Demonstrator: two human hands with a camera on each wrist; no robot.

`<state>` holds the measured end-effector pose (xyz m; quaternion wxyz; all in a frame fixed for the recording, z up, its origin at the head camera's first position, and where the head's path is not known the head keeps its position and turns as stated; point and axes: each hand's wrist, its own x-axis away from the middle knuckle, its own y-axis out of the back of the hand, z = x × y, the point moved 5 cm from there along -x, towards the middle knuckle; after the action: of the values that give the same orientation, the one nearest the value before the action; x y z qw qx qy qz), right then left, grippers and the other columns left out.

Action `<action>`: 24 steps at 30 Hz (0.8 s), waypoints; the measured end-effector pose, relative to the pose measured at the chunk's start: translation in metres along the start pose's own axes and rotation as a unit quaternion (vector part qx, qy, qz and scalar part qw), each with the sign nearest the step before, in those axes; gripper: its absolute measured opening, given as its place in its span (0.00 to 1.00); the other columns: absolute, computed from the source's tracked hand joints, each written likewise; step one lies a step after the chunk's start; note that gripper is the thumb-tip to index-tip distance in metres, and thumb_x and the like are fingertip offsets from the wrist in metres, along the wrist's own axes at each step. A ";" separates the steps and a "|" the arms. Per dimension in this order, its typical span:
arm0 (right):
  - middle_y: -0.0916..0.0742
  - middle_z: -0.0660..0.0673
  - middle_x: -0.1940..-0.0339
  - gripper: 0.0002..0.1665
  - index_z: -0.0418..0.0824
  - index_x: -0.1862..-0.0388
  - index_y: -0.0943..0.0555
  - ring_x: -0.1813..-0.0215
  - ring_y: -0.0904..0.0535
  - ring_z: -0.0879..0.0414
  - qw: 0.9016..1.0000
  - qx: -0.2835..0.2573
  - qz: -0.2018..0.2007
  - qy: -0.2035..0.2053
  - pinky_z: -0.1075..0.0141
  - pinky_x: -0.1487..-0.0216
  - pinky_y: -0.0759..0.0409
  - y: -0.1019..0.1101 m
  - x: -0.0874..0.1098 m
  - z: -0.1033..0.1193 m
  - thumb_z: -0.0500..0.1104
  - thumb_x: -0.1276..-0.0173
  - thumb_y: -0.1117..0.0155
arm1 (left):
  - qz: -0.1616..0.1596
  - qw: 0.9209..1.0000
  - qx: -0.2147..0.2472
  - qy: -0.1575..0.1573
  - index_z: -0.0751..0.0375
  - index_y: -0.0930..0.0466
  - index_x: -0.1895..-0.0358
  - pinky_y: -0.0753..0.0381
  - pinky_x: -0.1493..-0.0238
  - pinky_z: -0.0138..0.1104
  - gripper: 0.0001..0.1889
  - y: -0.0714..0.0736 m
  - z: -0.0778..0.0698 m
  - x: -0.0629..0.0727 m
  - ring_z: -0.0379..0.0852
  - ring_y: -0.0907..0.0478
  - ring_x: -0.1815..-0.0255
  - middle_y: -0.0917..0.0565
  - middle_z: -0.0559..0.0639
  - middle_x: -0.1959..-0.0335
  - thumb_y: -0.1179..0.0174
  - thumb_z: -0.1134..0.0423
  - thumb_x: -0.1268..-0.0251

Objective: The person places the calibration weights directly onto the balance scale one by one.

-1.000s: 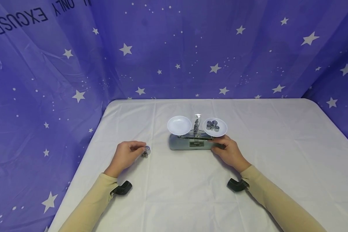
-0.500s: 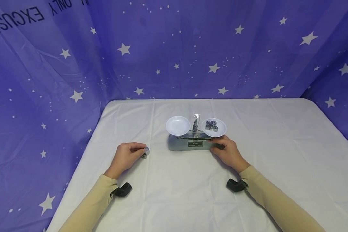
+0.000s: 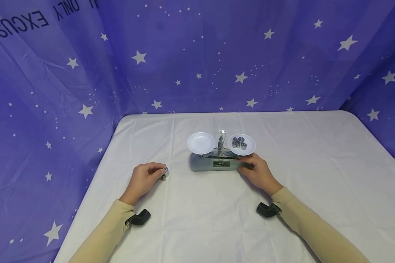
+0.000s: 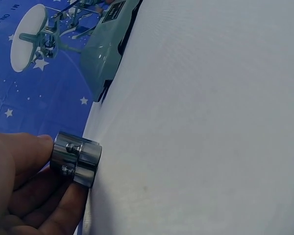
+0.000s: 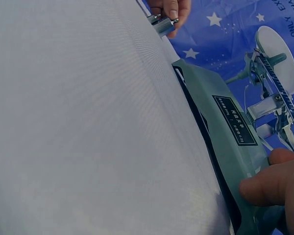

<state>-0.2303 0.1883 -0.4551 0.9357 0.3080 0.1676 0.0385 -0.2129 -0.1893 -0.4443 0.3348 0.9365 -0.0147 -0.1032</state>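
Observation:
A green-based balance scale (image 3: pixel 204 163) stands on the white tablecloth. Its left pan (image 3: pixel 200 143) is bare, while its right pan (image 3: pixel 251 144) carries several small metal weights (image 3: pixel 239 143). Left of the scale, my left hand (image 3: pixel 145 182) pinches shiny cylindrical metal weights (image 4: pixel 76 157) between thumb and fingers, low at the cloth. Part of these weights is hidden by the fingers. My right hand (image 3: pixel 260 176) grips the right end of the scale's base, thumb on the front face; its other fingers are mostly hidden behind the base.
The white-covered table (image 3: pixel 204 219) ends at the back against a blue curtain (image 3: pixel 184 54) with white stars. Black curved devices are strapped at both wrists, one under the left sleeve (image 3: pixel 106 228) and one under the right sleeve (image 3: pixel 312 223).
The view shifts slightly as the head moves. Both hands keep their places, the left at the loose weights and the right on the scale's base.

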 end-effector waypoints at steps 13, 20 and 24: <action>0.13 0.33 0.48 0.15 0.32 0.56 0.12 0.42 0.19 0.40 1.000 0.000 0.000 -0.001 0.50 0.40 0.20 -0.001 0.000 -0.001 0.26 0.44 0.29 | -0.040 0.999 0.010 -0.005 0.65 0.11 0.57 0.16 0.58 0.26 0.07 0.003 -0.004 -0.001 0.45 0.12 0.61 0.09 0.57 0.61 0.36 0.70 0.34; 0.13 0.33 0.49 0.14 0.32 0.57 0.12 0.42 0.19 0.40 1.000 -0.010 0.002 -0.009 0.50 0.39 0.21 0.000 0.000 -0.001 0.26 0.44 0.30 | -0.040 0.999 0.037 -0.005 0.67 0.12 0.57 0.18 0.59 0.20 0.07 0.011 -0.013 -0.009 0.32 0.15 0.62 0.09 0.59 0.60 0.37 0.70 0.32; 0.13 0.33 0.48 0.14 0.32 0.57 0.12 0.42 0.19 0.39 1.000 -0.007 0.002 -0.008 0.47 0.39 0.21 0.000 0.000 -0.001 0.27 0.44 0.30 | -0.035 0.998 0.055 -0.003 0.66 0.12 0.57 0.18 0.59 0.19 0.07 0.014 -0.019 -0.013 0.27 0.17 0.60 0.10 0.60 0.58 0.38 0.68 0.32</action>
<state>-0.2308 0.1890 -0.4555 0.9390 0.3023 0.1594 0.0392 -0.2212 -0.1867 -0.4186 0.2793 0.9530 0.0116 -0.1173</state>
